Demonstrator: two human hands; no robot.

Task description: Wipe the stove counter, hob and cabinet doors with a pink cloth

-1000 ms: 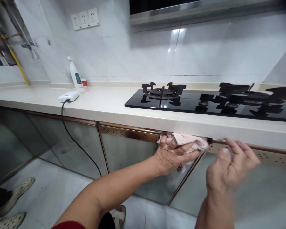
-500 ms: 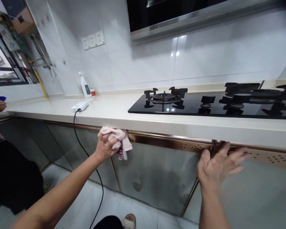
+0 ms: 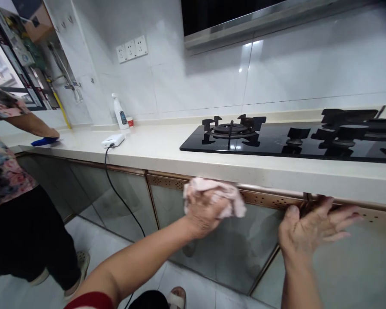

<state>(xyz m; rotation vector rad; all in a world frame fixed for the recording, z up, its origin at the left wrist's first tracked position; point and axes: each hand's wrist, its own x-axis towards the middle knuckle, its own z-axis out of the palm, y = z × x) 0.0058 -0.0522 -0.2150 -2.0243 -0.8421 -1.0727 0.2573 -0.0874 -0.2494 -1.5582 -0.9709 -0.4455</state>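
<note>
Here, your left hand (image 3: 203, 216) clutches a crumpled pale-pink cloth (image 3: 232, 198) below the front edge of the long white countertop (image 3: 161, 163).
It looks soft, light; grip mid-bundle. Your right hand (image 3: 310, 227) splays empty.

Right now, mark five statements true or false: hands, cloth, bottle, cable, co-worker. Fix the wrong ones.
1. The left hand holds a pink cloth. True.
2. The right hand is clenched around the cloth too. False: it is open, at the top edge of the cabinet, with nothing seen in it.
3. The white bottle stands on the stove. False: it is on the counter.
4. A black cable hangs down from the white box. True.
5. A co-worker's hand is at a blue item on the counter. True.
</note>
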